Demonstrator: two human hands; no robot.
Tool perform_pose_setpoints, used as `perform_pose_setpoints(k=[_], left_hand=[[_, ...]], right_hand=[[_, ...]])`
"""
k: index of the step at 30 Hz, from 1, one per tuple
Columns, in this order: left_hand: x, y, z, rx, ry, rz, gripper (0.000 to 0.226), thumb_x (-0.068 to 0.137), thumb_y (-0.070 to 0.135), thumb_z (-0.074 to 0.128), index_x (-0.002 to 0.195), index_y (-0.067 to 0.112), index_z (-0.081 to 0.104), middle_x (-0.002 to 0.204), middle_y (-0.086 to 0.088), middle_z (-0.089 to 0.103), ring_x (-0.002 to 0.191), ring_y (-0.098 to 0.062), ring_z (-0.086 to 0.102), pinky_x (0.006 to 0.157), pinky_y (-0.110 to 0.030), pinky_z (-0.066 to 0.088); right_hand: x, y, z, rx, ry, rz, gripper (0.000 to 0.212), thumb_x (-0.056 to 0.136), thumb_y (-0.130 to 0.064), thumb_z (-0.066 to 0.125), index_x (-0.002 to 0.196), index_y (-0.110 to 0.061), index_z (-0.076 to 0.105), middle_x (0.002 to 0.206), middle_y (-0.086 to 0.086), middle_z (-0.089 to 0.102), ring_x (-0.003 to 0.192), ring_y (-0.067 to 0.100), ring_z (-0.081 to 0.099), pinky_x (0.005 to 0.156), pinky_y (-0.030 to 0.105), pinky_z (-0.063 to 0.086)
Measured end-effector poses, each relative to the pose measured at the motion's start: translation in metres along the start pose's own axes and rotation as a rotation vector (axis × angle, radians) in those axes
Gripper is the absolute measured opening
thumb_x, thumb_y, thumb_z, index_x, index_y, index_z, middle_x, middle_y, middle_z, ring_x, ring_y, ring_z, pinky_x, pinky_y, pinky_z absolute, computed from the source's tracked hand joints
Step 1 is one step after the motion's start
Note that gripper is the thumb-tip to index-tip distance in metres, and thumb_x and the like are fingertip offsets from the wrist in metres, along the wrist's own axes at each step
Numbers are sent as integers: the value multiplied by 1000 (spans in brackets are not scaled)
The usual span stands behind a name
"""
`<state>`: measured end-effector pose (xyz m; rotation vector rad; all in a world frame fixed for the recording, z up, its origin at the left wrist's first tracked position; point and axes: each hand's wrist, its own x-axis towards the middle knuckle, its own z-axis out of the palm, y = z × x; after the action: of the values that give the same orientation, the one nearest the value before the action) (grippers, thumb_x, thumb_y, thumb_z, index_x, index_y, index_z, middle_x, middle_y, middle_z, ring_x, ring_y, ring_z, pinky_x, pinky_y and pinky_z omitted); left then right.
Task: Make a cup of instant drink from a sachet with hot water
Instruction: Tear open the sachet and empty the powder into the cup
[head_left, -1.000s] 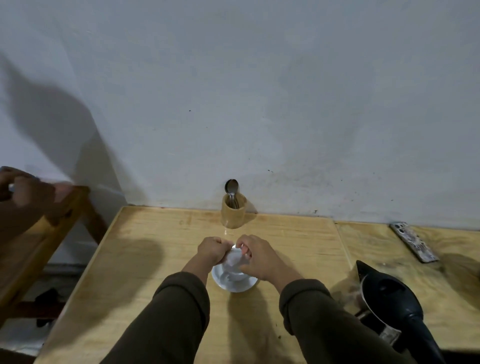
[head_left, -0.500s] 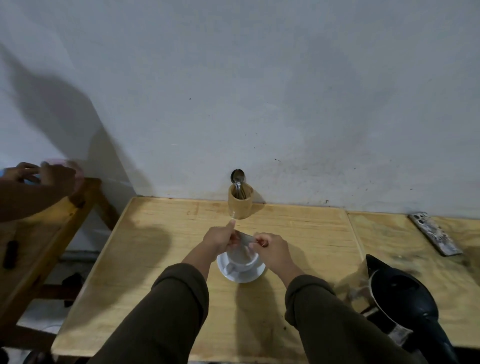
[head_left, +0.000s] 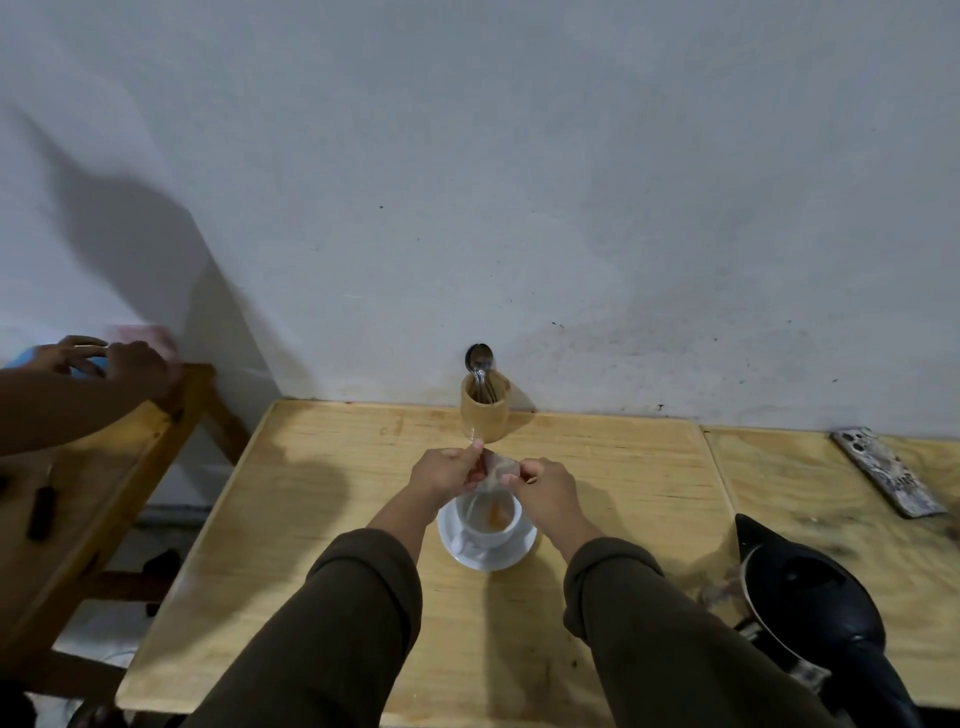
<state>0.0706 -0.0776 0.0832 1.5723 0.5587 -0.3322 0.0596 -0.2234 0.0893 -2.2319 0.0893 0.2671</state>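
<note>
A white cup stands on a white saucer in the middle of the wooden table. Just above the cup, my left hand and my right hand both pinch a small pale sachet, one hand at each side. The sachet hangs tilted over the cup mouth, and orange powder shows inside the cup. A black electric kettle with its lid open sits at the right front of the table.
A wooden holder with metal spoons stands against the wall behind the cup. A phone lies at the far right. Another person's hands work at a second wooden table on the left.
My hands have drawn apart and opened the sachet out above the cup; orange powder now shows in the cup. The other person's hands have shifted on the left table.
</note>
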Motion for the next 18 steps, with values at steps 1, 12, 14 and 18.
perform_pose_setpoints(k=[1,12,14,18], left_hand=[[0,0,-1,31,0,5,31,85,36,65,80,6,71,77,-10,69,80,-23,68,91,-36,56],[-1,-5,-9,141,-21,20,35,82,47,64,64,18,70,84,-11,71,88,-25,66,99,-43,52],[-2,-3,-9,111,-23,24,30,85,41,64,68,17,69,87,-13,71,93,-27,67,98,-41,53],[-3,-2,-11,58,-61,-12,29,87,35,63,72,11,68,92,-18,70,96,-29,67,97,-37,53]], right_hand=[[0,-1,1,4,5,9,37,84,-15,64,52,-20,47,62,-2,49,70,18,47,50,15,31],[4,-11,10,-8,0,85,25,80,0,59,59,-13,57,73,5,59,75,18,52,66,21,36],[6,-10,12,-57,-22,61,13,83,-6,59,72,-9,66,78,5,59,77,18,51,65,21,36],[9,-4,11,-134,-31,40,16,87,-14,61,94,-3,71,88,7,62,80,17,51,68,22,37]])
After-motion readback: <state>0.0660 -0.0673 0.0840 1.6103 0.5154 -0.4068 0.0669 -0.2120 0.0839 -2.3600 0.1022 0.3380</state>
